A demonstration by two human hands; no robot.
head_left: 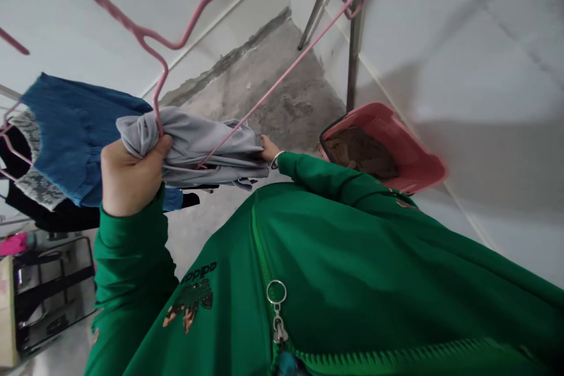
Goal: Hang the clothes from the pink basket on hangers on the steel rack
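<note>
My left hand [131,176] is closed around bunched cloth of a light grey garment [198,132], its thumb pressed by a pink hanger [161,79] where that goes into the fabric. The hanger runs up from the cloth, bends at a notch and leaves the top of the view. A long thin pink bar [286,70] slants from the garment to the upper right, with a small hook on it. My right hand [269,148] grips the garment's far end, its fingertips partly hidden by the cloth. What shape the garment has I cannot tell from its folds.
On the left hang a blue garment [83,135] and dark clothes on pink hangers. A red basket [414,150] with brown cloth inside stands at the right, by the wall and a metal pole [356,41]. A black-framed rack [53,288] is at lower left.
</note>
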